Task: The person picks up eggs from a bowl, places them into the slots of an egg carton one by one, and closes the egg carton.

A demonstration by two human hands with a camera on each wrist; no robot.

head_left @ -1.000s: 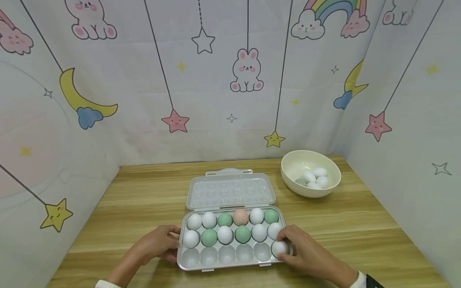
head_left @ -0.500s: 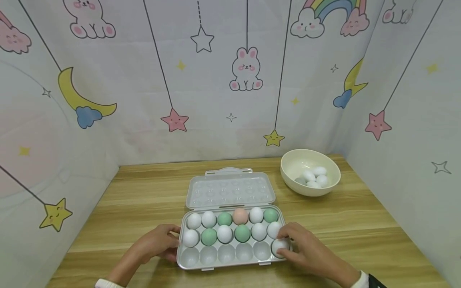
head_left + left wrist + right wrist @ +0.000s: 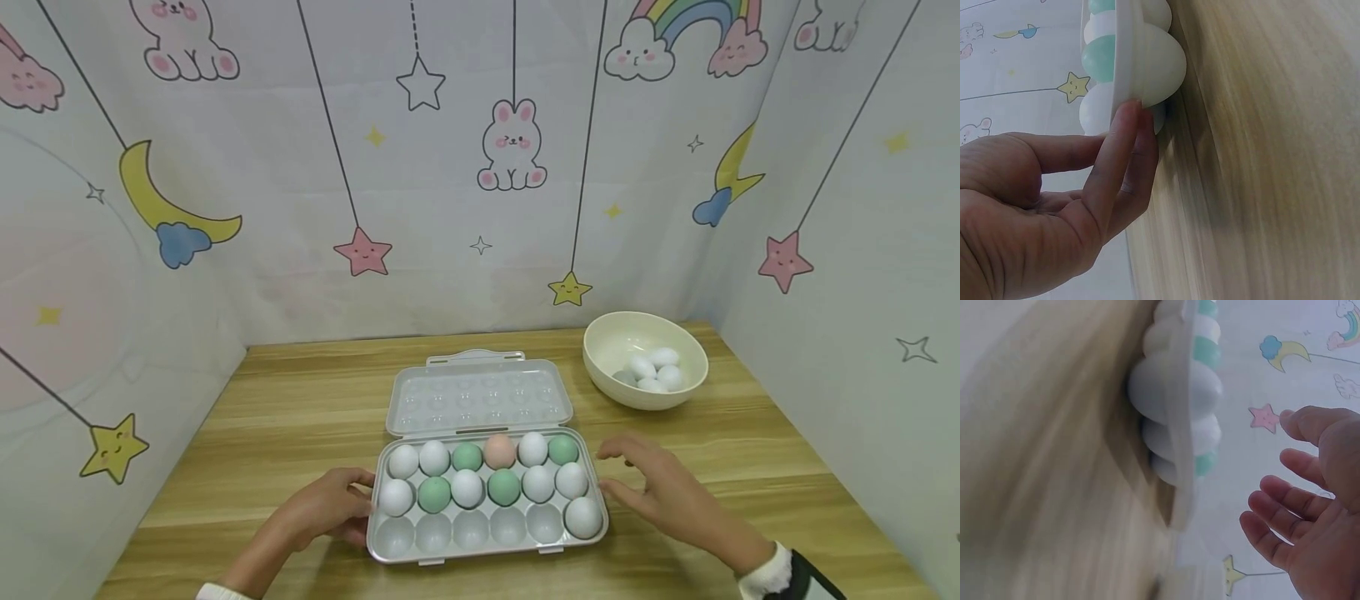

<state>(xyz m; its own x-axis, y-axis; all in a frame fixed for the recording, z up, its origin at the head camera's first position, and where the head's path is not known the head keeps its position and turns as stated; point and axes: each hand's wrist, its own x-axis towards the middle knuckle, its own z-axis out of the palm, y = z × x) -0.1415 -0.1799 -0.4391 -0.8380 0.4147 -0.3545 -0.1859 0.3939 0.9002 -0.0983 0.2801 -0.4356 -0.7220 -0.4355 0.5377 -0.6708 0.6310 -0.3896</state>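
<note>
A pale plastic egg carton (image 3: pixel 472 554) lies opened flat on the table, its cups toward me and its lid (image 3: pixel 480 396) behind. White, green and one pinkish egg (image 3: pixel 499 451) fill the two far rows. In the near row, a lone white egg (image 3: pixel 582 517) sits in the right-end cup. My left hand (image 3: pixel 327 506) grips the carton's left end, fingertips (image 3: pixel 1127 115) at the rim in the left wrist view. Off the carton's right end, my right hand (image 3: pixel 667 492) hovers with spread, relaxed fingers and holds nothing, as the right wrist view also shows.
At the back right stands a cream bowl (image 3: pixel 609 350) with several white eggs (image 3: pixel 664 358) and a greyish one inside. A wood-grain table (image 3: pixel 300 400) carries everything. Printed fabric walls (image 3: pixel 450 192) close off the back and both sides.
My right hand has let go of the white egg in the near right cup and moved up and right, off the carton. My left hand stays at the carton's left end.
</note>
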